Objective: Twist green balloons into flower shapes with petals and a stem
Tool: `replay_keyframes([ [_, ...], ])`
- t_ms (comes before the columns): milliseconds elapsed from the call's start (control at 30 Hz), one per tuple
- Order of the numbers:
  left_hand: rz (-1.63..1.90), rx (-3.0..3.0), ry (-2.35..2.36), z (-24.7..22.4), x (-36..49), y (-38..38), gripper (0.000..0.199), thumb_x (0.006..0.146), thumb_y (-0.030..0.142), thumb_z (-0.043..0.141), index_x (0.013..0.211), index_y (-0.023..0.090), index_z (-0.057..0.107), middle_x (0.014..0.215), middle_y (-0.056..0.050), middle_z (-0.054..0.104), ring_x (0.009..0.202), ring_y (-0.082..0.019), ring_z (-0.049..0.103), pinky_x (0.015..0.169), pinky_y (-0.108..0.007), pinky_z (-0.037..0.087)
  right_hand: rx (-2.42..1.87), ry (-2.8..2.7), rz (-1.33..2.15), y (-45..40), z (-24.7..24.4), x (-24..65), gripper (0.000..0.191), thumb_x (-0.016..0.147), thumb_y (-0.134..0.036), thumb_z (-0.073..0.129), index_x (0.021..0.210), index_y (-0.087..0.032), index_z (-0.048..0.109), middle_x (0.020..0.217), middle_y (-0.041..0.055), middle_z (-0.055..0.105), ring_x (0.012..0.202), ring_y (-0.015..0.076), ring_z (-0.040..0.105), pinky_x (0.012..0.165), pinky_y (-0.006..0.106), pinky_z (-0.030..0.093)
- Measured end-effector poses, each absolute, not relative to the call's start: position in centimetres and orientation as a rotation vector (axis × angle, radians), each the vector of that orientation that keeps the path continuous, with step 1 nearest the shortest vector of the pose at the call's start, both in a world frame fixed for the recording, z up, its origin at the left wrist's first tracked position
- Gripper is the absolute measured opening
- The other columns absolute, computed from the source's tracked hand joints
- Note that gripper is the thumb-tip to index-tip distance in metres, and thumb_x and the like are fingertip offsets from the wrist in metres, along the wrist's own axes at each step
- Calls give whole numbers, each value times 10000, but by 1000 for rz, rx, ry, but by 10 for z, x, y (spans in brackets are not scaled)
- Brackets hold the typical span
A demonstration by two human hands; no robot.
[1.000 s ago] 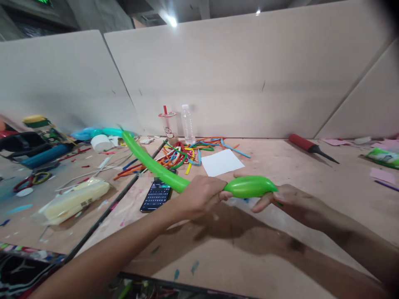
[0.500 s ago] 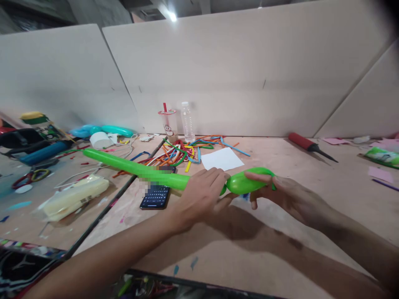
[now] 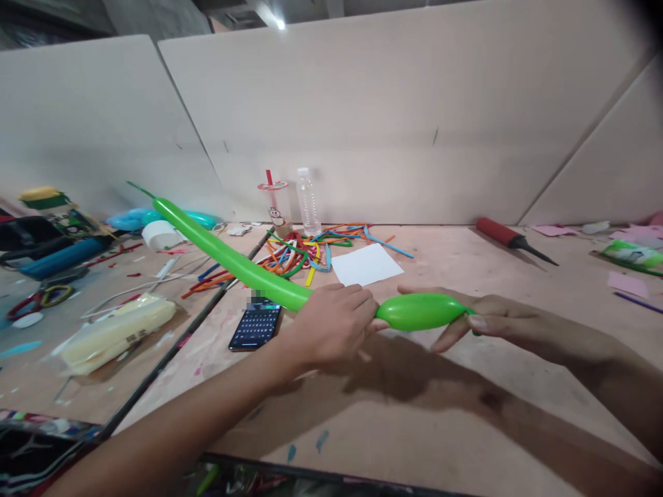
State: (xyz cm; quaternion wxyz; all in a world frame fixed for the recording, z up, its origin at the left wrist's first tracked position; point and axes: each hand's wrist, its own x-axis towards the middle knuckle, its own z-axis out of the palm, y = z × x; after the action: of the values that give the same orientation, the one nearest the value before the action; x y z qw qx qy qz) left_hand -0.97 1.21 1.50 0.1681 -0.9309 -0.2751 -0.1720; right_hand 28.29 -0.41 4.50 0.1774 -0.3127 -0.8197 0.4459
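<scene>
Both hands, left [image 3: 336, 323] and right [image 3: 479, 321], gripped the green balloon [image 3: 422, 311] above the table [image 3: 414, 421]. A lidded cup [image 3: 278, 212] held a little brownish drink; beside it, the clear bottle [image 3: 309, 203] looked empty. Loose balloons [image 3: 295, 257] lay before them.

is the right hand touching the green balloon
Touching: the head view shows the thumb and fingers of the right hand pinching the knotted end of the green balloon.

Before you stand pale, flat upright panels [image 3: 331, 124] with dark seams. Your pinkish, paint-marked wooden tabletop [image 3: 414, 428] lies below; the bright ceiling light [image 3: 280, 24] looks tubular, perhaps.
</scene>
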Motion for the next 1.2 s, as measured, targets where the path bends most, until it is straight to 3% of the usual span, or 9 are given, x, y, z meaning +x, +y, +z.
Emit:
replay_keyframes([
  [100,-488,-2687,-904,16,-9,12,503,1065,408,185,827,175,562,758,-58,648,699,-209,607,609,-325,384,-850,-2263,1150,-2,34,279,397,1001,-541,425,1175,-398,751,1431,9,608,1369,307,498,1195,551,247],
  [200,-559,-2663,-1049,16,-7,12,460,1060,442,220,938,167,567,822,-68,684,758,-228,645,639,-330,420,-814,-2082,1241,-2,23,268,426,1024,-523,382,1239,-379,720,1404,36,628,1322,305,533,1143,555,337],
  [300,-691,-2583,-1072,15,-5,10,428,1032,519,325,1074,150,538,913,-88,711,828,-248,666,677,-348,456,-747,-1809,1401,-5,15,255,422,1030,-485,400,1250,-323,721,1308,84,676,1109,273,638,990,484,483],
  [433,-826,-2491,-796,15,-8,10,390,1029,507,374,981,171,566,838,-64,706,790,-221,659,659,-334,442,-667,-1626,1514,-8,11,251,402,1031,-483,421,1279,-336,700,1236,63,693,841,180,653,834,362,528],
  [567,-894,-2443,-621,14,-12,13,335,1043,409,395,942,161,596,823,-54,711,763,-191,652,654,-328,425,-601,-1780,1736,-4,19,264,487,1031,-552,366,1344,-314,653,1120,77,745,748,193,702,886,413,518],
  [667,-855,-2432,-597,12,-12,15,299,1037,364,422,943,151,609,826,-50,713,762,-189,645,653,-325,419,-584,-2048,1744,-2,32,274,515,1024,-540,390,1094,-224,791,900,99,783,993,282,714,1042,475,437],
  [733,-826,-2428,-613,11,-12,15,314,1043,357,406,923,156,614,812,-45,706,758,-187,635,660,-319,415,-621,-2209,1709,-2,41,277,521,1022,-522,405,998,-208,820,986,120,787,1164,310,649,1095,490,393],
  [1033,-818,-2517,-921,13,-9,14,495,1070,379,252,738,182,561,693,-39,650,633,-175,576,571,-297,322,-841,-2168,1268,4,25,280,407,1000,-533,447,1084,-345,798,1336,37,674,1292,316,552,1167,528,297],
  [1200,-844,-2503,-1142,14,-8,12,417,1068,428,243,963,184,564,752,-22,685,665,-186,624,593,-294,363,-795,-1953,1341,1,7,265,442,1024,-530,391,1209,-336,743,1342,53,674,1277,302,567,1108,519,384],
])
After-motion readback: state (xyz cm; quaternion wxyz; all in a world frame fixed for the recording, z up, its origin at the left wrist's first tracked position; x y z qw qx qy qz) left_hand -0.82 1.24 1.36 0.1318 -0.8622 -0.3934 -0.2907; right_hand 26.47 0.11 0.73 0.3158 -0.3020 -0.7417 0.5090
